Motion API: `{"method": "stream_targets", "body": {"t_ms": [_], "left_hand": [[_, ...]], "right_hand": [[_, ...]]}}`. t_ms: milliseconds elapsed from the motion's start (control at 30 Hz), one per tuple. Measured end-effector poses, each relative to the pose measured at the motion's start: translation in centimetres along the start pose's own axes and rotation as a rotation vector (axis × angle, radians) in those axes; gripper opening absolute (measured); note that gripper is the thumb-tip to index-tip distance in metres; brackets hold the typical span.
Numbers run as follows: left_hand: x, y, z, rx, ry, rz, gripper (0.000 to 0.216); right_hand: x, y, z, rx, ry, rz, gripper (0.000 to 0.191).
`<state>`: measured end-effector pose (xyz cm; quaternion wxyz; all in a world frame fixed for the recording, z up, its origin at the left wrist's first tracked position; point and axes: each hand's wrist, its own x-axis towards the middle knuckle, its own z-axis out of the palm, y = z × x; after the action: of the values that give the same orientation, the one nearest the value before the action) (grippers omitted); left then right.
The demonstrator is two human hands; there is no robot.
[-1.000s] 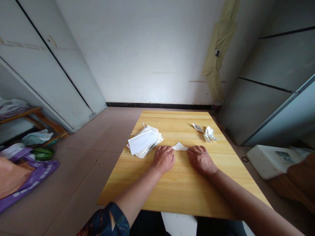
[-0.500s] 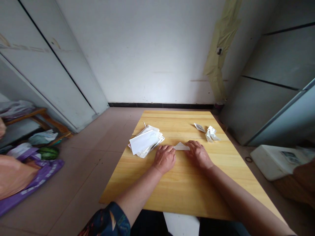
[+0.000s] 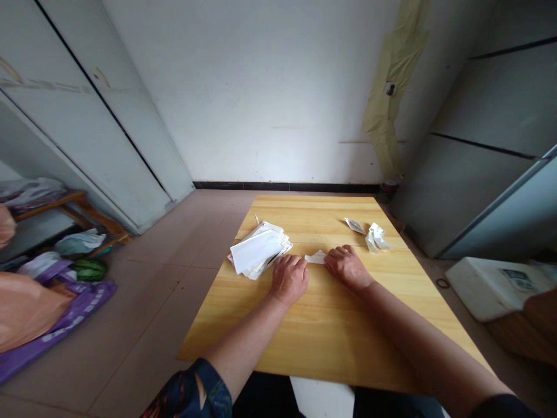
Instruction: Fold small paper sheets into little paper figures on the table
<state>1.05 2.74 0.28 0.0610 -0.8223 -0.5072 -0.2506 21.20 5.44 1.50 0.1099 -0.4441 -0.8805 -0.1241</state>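
Hands of the person lie knuckles-up near the middle of the wooden table (image 3: 326, 331), with a small folded paper (image 3: 315, 257) flat on the wood between them. The right hand (image 3: 347, 267) has its fingers curled together and pressed down on the paper's right end, covering that part. The left hand (image 3: 289, 278) sits just beside the paper's left end, its fingers bent and drawn close; its fingertips are tucked out of sight, so it cannot be told whether they pinch the paper or only touch it.

Toward the table's left edge, just beyond the left hand, a loose stack of white sheets (image 3: 259, 251) lies fanned and askew. Near the far right corner are a few crumpled white scraps (image 3: 376, 237), with a small flat piece (image 3: 354, 225) just beside them, well apart from the hands. On the floor off the table's left edge lies a purple bag (image 3: 69, 313).
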Motion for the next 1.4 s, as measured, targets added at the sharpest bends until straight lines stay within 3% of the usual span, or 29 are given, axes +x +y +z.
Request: {"method": "stream_targets", "body": {"t_ms": [233,333,467,600,667,733,933,1200,1400], "left_hand": [[0.0,0.2,-0.2,0.009,-0.009,-0.013,0.012],[0.0,0.1,-0.1,-0.038,-0.006,-0.012,0.015],[0.5,-0.3,0.3,-0.237,-0.002,-0.043,0.025],[2.6,-0.4,0.8,-0.569,-0.010,-0.316,0.038],[3.9,-0.2,1.2,-0.739,-0.008,-0.483,0.045],[4.8,0.3,1.6,-0.836,0.042,-0.552,0.047],[5.1,1.9,3.3,-1.032,0.149,-0.554,0.019],[4.4,1.9,3.4,-1.018,0.134,-0.531,0.011],[4.1,1.9,2.7,-0.950,0.111,-0.512,0.019]], "right_hand": [[0.6,-0.4,-0.2,-0.092,-0.025,-0.098,0.019],[0.6,-0.3,0.3,-0.055,0.033,-0.010,0.020],[1.0,0.1,1.2,0.078,0.161,0.232,0.024],[1.8,-0.5,1.5,0.298,0.257,0.447,0.027],[2.2,-1.1,1.4,0.374,0.285,0.469,0.028],[2.5,-1.6,1.2,0.400,0.313,0.455,0.028],[2.4,-2.6,1.1,0.320,0.397,0.389,0.027],[1.9,-2.9,1.2,0.323,0.386,0.368,0.022],[2.1,-3.1,1.1,0.380,0.370,0.373,0.016]]}}
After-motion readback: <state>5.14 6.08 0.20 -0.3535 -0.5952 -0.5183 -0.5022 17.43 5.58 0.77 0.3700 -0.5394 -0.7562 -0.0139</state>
